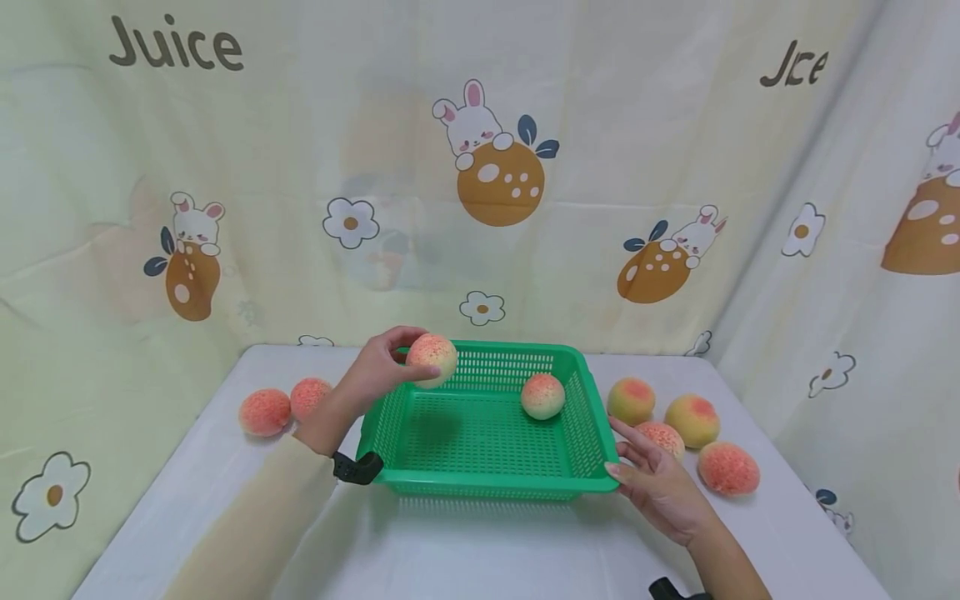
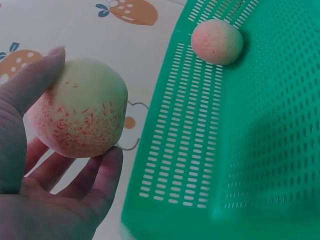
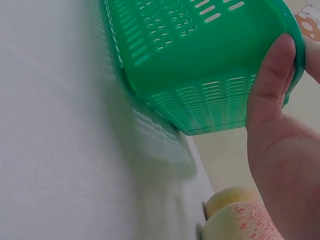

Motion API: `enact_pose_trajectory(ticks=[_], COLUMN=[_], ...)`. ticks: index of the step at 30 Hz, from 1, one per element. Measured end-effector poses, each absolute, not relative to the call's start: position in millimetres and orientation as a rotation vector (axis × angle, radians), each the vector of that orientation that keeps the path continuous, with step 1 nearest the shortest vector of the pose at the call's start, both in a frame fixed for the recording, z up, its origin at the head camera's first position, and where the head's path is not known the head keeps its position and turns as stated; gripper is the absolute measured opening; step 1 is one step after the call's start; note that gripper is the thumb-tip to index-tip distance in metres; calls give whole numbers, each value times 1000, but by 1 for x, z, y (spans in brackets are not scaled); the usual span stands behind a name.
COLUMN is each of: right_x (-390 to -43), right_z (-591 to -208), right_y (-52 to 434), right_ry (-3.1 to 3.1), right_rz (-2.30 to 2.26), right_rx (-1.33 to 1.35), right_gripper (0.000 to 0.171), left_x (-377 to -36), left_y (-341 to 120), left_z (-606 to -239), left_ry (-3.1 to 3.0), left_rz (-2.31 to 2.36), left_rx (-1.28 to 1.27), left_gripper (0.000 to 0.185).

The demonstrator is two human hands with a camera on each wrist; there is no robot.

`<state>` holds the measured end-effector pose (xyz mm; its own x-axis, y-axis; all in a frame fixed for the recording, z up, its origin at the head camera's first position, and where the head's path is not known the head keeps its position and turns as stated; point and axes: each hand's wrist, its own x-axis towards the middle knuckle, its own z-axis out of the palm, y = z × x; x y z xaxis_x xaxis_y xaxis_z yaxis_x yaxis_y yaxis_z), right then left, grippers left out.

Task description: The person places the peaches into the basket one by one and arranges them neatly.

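My left hand [image 1: 377,367] grips a peach [image 1: 432,360] with speckled pink and cream skin, over the back left part of a green plastic basket [image 1: 487,485]. In the left wrist view the thumb and fingers wrap round that peach [image 2: 82,107], beside the basket wall [image 2: 175,145]. Another peach [image 1: 543,396] lies inside the basket toward the right. My right hand [image 1: 660,487] holds the basket's front right corner, its thumb [image 3: 272,75] pressed on the outside near the rim in the right wrist view.
Two pink peaches [image 1: 265,412] lie on the white table [image 1: 480,550] left of the basket. Several more, including a yellowish one [image 1: 692,420] and a pink one [image 1: 728,468], sit to the right, close by my right hand. A printed curtain [image 1: 390,167] hangs behind the table.
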<state>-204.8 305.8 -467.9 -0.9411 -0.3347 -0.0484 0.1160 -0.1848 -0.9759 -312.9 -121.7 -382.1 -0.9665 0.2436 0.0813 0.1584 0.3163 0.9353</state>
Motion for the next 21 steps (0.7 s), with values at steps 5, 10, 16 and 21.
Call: enact_pose_trajectory(ticks=[5, 10, 16, 21], right_x=[-204, -203, -204, -204], right_z=[-466, -465, -467, -469], right_y=[304, 303, 303, 303], right_ry=[1793, 1790, 1815, 1826], right_rz=[-2197, -2210, -2211, -2209], right_rx=[-242, -253, -222, -198], right_gripper=[71, 70, 72, 74], left_x=[-320, -326, -333, -338], left_y=[-110, -98, -84, -74], left_z=[-385, -388, -396, -401], left_ry=[2471, 2463, 2443, 2399], left_rz=[1769, 1760, 1774, 1796], left_rx=[388, 389, 334, 293], left_gripper=[64, 62, 62, 64])
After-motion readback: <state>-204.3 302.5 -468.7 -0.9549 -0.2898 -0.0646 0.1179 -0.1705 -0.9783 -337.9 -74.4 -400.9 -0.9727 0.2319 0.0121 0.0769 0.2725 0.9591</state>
